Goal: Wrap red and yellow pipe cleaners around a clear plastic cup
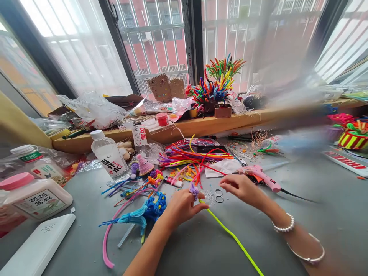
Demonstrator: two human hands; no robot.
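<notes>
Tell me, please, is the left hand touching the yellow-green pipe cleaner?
Touching: the head view shows the left hand pinching the yellow-green pipe cleaner at its upper end.

glue gun [260,177] — right of bottle [110,156]

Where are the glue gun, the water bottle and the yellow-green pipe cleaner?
glue gun [260,175]: head view, on its pink body.
water bottle [110,156]: head view, on its label.
yellow-green pipe cleaner [230,234]: head view, mid-length.
</notes>
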